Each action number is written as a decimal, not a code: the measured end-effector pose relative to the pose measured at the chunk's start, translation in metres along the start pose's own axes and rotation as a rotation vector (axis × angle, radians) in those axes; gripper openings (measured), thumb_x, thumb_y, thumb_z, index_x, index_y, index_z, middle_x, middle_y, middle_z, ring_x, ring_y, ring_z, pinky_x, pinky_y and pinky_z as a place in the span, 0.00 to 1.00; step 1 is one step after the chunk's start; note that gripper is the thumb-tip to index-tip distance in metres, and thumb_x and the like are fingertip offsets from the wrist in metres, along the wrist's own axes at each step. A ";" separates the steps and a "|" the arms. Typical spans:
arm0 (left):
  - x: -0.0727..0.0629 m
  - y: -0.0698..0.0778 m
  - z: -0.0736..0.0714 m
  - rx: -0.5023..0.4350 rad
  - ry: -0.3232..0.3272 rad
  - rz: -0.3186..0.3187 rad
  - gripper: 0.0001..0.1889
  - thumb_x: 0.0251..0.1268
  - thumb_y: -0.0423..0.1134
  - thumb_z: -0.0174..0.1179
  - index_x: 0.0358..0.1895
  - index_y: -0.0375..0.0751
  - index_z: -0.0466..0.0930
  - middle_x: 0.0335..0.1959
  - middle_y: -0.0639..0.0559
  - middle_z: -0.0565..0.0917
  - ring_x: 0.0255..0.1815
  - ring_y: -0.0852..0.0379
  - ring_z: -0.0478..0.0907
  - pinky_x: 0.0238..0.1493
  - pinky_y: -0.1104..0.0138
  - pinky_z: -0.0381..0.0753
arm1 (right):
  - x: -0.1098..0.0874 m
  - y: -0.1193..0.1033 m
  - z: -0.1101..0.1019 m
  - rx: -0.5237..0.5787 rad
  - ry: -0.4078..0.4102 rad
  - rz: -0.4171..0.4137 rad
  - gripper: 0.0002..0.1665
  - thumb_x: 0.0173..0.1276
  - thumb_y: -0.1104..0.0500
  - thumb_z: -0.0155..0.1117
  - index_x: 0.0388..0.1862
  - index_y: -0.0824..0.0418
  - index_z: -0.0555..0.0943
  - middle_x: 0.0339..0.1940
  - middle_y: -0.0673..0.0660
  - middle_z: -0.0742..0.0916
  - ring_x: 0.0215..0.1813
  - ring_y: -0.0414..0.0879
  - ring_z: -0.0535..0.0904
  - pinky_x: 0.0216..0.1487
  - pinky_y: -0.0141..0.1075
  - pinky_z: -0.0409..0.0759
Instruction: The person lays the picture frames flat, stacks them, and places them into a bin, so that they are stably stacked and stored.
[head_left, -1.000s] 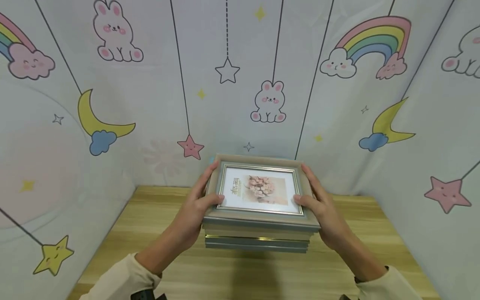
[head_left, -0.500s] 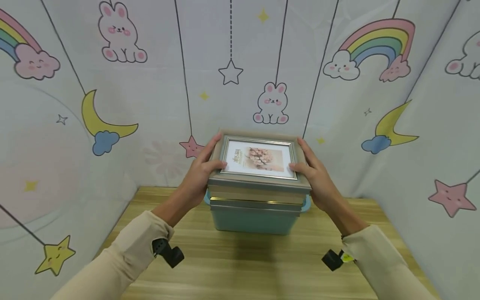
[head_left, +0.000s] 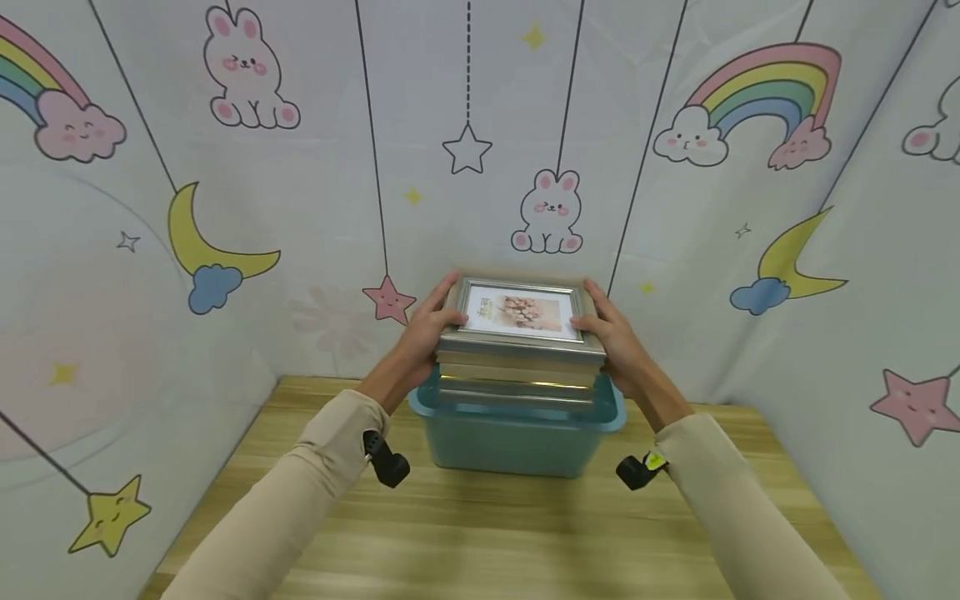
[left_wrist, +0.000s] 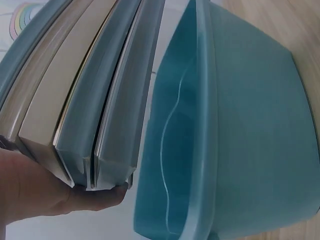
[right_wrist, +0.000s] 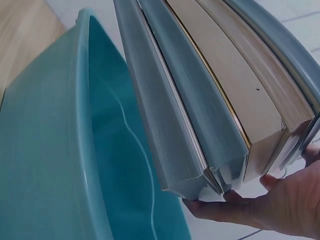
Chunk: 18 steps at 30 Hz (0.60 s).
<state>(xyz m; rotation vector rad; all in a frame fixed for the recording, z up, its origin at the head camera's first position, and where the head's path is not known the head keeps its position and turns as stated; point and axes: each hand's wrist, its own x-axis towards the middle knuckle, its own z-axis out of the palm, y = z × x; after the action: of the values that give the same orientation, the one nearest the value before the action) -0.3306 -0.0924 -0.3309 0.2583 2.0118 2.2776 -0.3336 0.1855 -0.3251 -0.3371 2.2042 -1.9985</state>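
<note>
Both hands hold a stack of several picture frames point(head_left: 521, 367), one hand at each short end. The top picture frame point(head_left: 528, 342) is silvery, with a print of pink flowers under its glass. My left hand point(head_left: 420, 340) grips the left end, thumb on the top frame; in the left wrist view a finger of the left hand point(left_wrist: 37, 187) reaches to the lowest frame. My right hand point(head_left: 624, 346) grips the right end likewise, fingertips along the frames' ends in the right wrist view. Beneath the stack stands a teal plastic bin point(head_left: 510, 448); the stack overlaps its opening in the head view.
The bin rests on a wood-grain tabletop point(head_left: 465, 542). White cloth walls point(head_left: 322, 208) printed with rabbits, stars and moons enclose the back and both sides. In both wrist views a thin white line point(right_wrist: 134, 132) runs down the bin's inside.
The hands have carried the stack farther away from the body. It first rose, then came down over the bin. The bin, mostly hidden before, now shows its rim and front.
</note>
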 end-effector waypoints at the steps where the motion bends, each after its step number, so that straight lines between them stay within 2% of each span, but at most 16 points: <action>1: 0.004 -0.004 -0.001 -0.001 0.004 -0.009 0.43 0.64 0.32 0.52 0.80 0.63 0.50 0.84 0.58 0.42 0.82 0.50 0.40 0.79 0.43 0.41 | 0.004 0.004 -0.001 0.004 0.004 0.015 0.46 0.75 0.56 0.49 0.83 0.36 0.38 0.85 0.51 0.40 0.79 0.64 0.45 0.66 0.75 0.57; 5: 0.018 -0.017 -0.004 0.002 0.017 -0.051 0.43 0.63 0.33 0.53 0.80 0.64 0.51 0.84 0.56 0.42 0.82 0.49 0.40 0.79 0.41 0.40 | 0.018 0.018 -0.005 0.019 0.008 0.063 0.47 0.75 0.55 0.50 0.83 0.36 0.38 0.85 0.51 0.38 0.80 0.64 0.43 0.68 0.76 0.54; 10: 0.029 -0.034 -0.007 0.001 0.028 -0.124 0.42 0.63 0.33 0.52 0.80 0.63 0.52 0.83 0.53 0.45 0.78 0.43 0.46 0.76 0.40 0.48 | 0.029 0.037 -0.005 0.056 -0.011 0.108 0.48 0.74 0.56 0.49 0.83 0.40 0.35 0.84 0.55 0.37 0.81 0.64 0.41 0.73 0.71 0.53; 13: 0.032 -0.045 -0.011 0.001 0.038 -0.181 0.41 0.64 0.35 0.52 0.80 0.65 0.51 0.83 0.50 0.45 0.76 0.41 0.50 0.74 0.42 0.54 | 0.034 0.048 -0.004 0.067 -0.028 0.139 0.48 0.74 0.56 0.48 0.83 0.42 0.34 0.84 0.59 0.39 0.78 0.64 0.47 0.72 0.63 0.61; 18: 0.036 -0.058 -0.016 0.008 0.057 -0.251 0.41 0.64 0.38 0.52 0.79 0.68 0.51 0.82 0.47 0.45 0.70 0.40 0.57 0.66 0.51 0.62 | 0.041 0.062 -0.003 0.042 -0.044 0.192 0.47 0.75 0.53 0.48 0.83 0.41 0.35 0.83 0.63 0.42 0.72 0.64 0.57 0.58 0.50 0.73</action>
<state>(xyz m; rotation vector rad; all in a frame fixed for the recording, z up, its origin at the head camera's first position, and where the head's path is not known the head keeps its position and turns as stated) -0.3717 -0.0944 -0.3882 -0.0570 1.9531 2.1445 -0.3778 0.1832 -0.3848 -0.1557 2.0777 -1.9136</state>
